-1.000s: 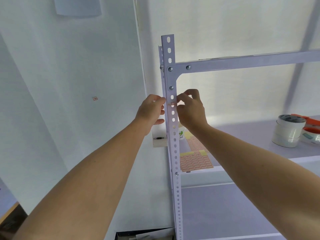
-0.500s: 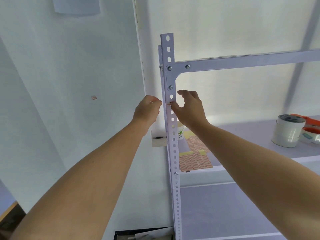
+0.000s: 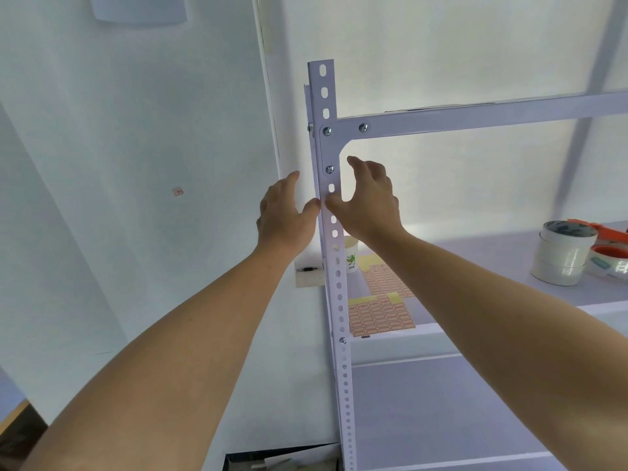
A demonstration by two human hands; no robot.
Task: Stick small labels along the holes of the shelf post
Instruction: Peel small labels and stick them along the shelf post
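Shelf post (image 3: 337, 266) stands upright between left hand (image 3: 285, 217) and right hand (image 3: 371, 202). Fingers are spread and both thumbs press its face, probably smoothing a label. The next move needs another peeled from the label sheet (image 3: 380, 317).

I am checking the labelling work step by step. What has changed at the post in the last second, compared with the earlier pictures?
Both hands let go of the small label they pinched at the shelf post: the left hand and right hand now have spread fingers, only thumbs touching the post. The label is hidden under the thumbs. Post, label sheets and tape rolls stayed.
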